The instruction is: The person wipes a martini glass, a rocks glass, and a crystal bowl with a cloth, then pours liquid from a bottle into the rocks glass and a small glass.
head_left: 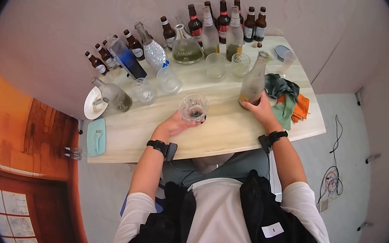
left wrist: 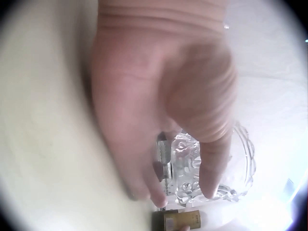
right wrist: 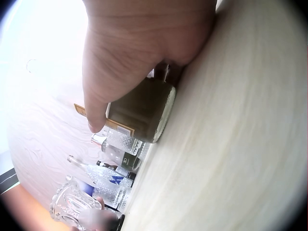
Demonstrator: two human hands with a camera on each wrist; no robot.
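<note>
Near the middle of the table, my left hand holds a clear cut-glass cup with a scalloped rim. Its thumb lies along the glass wall in the left wrist view, and the other fingers pass underneath. Over to the right, my right hand grips the lower part of a clear glass bottle, which stands nearly upright with its mouth uncapped. Murky greenish-brown liquid fills the bottle's bottom in the right wrist view, with the thumb across its yellow label.
Brown beer bottles line the back edge. Before them stand a round decanter, more clear bottles and several glasses. Dark and orange cloths lie right. A white dish and teal board with a peeler occupy the left.
</note>
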